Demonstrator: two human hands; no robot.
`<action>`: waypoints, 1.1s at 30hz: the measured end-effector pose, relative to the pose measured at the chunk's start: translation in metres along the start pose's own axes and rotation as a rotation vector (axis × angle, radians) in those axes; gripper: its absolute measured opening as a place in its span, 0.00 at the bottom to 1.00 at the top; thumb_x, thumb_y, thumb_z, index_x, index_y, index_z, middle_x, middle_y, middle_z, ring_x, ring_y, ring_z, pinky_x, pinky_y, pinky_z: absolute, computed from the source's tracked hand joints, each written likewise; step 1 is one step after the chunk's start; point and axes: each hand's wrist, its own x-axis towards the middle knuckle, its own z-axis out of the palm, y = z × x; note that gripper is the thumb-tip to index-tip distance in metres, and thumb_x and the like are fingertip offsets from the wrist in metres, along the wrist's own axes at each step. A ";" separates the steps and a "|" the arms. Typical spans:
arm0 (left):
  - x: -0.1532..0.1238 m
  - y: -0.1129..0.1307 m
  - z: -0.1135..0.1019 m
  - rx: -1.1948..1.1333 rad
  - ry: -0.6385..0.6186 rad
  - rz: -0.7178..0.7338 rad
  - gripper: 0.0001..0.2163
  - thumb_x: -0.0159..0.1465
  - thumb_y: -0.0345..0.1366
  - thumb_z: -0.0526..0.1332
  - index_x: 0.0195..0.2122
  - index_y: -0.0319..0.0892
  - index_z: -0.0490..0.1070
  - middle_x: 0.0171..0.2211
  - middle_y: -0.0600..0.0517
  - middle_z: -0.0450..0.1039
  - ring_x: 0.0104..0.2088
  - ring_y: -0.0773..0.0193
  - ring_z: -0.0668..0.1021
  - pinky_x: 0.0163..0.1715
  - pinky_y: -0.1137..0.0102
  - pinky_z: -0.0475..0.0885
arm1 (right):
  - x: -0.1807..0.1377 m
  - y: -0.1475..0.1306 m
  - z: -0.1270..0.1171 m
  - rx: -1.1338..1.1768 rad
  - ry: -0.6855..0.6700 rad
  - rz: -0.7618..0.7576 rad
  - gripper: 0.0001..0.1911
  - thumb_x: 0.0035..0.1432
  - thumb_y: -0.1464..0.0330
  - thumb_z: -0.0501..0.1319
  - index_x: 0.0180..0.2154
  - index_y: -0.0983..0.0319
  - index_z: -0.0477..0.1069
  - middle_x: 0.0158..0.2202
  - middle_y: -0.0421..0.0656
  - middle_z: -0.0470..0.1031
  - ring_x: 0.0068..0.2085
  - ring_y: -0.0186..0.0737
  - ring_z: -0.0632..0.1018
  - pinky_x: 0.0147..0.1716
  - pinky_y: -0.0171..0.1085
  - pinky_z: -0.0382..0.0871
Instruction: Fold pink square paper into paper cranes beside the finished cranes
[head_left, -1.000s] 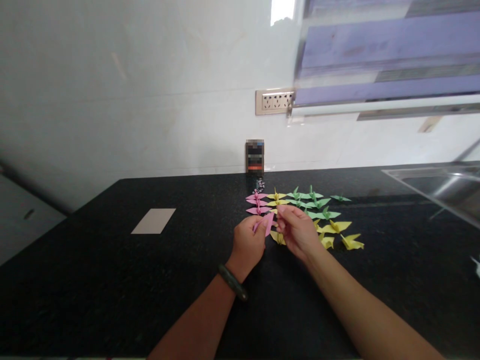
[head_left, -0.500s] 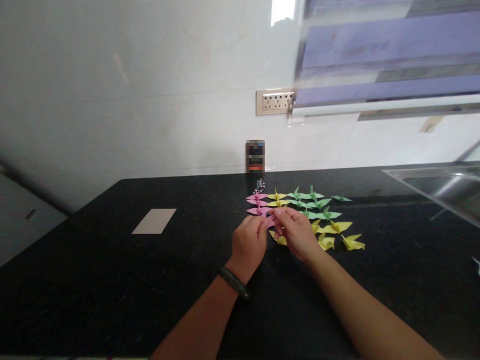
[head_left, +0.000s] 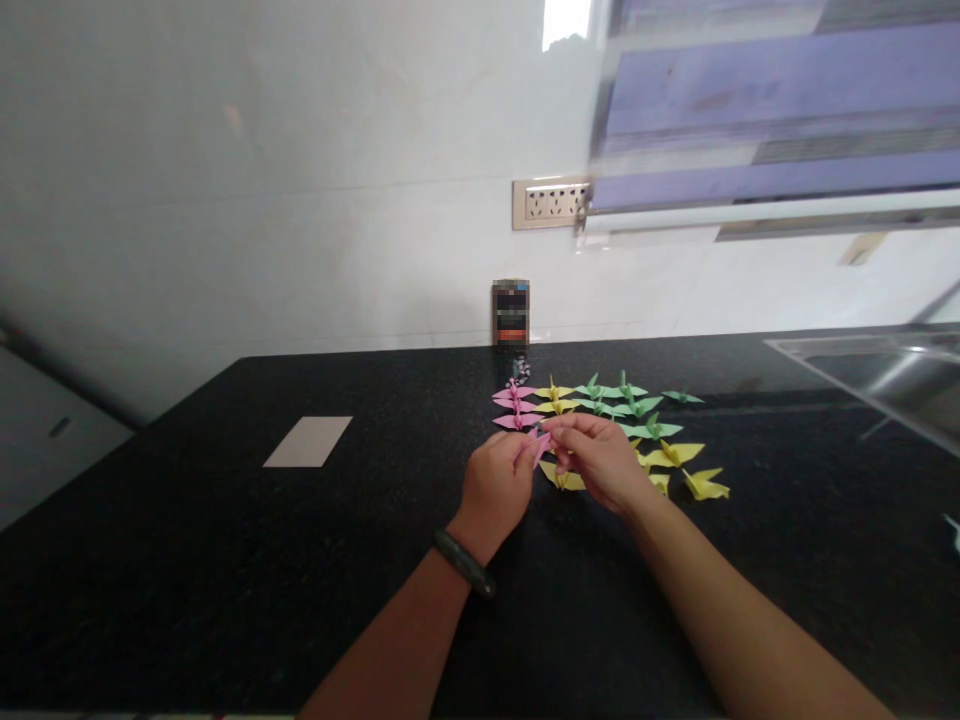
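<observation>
Both my hands meet over the black countertop (head_left: 225, 560), pinching one small pink folded paper piece (head_left: 540, 445). My left hand (head_left: 496, 487), with a dark bangle on its wrist, grips the paper's left side. My right hand (head_left: 600, 460) pinches its right end with thumb and fingers. Just behind lie rows of finished paper cranes: pink ones (head_left: 514, 407), yellow ones (head_left: 679, 455) and green ones (head_left: 637, 405). A yellow crane (head_left: 561, 480) lies partly under my hands.
A flat pale square of paper (head_left: 307, 441) lies on the counter to the left. A small dark box (head_left: 511, 312) stands against the white wall, below a socket strip (head_left: 547, 203). A steel sink (head_left: 877, 375) is set in at the right.
The pink paper has shrunk between my fingers as both hands closed in on it. My right hand shifted slightly right and lower; the cranes lie as before.
</observation>
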 end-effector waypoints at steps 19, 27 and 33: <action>0.001 -0.001 0.000 -0.113 -0.016 -0.018 0.11 0.61 0.36 0.52 0.27 0.39 0.72 0.26 0.52 0.72 0.29 0.67 0.72 0.30 0.74 0.63 | 0.002 -0.001 -0.007 -0.149 -0.059 -0.054 0.08 0.43 0.69 0.61 0.29 0.65 0.73 0.17 0.35 0.67 0.15 0.25 0.63 0.15 0.27 0.54; 0.004 -0.007 -0.004 -0.169 -0.125 -0.035 0.12 0.60 0.37 0.52 0.29 0.40 0.74 0.26 0.52 0.73 0.28 0.67 0.73 0.29 0.74 0.64 | 0.000 -0.010 -0.014 -0.361 -0.160 -0.061 0.10 0.45 0.67 0.60 0.31 0.66 0.73 0.15 0.35 0.65 0.16 0.26 0.62 0.16 0.28 0.54; 0.005 -0.006 -0.012 0.045 -0.177 0.056 0.13 0.62 0.36 0.49 0.33 0.40 0.74 0.30 0.49 0.74 0.33 0.64 0.73 0.34 0.72 0.64 | 0.001 -0.013 -0.019 -0.634 -0.251 -0.076 0.11 0.50 0.65 0.57 0.31 0.66 0.73 0.19 0.37 0.66 0.17 0.27 0.62 0.16 0.29 0.55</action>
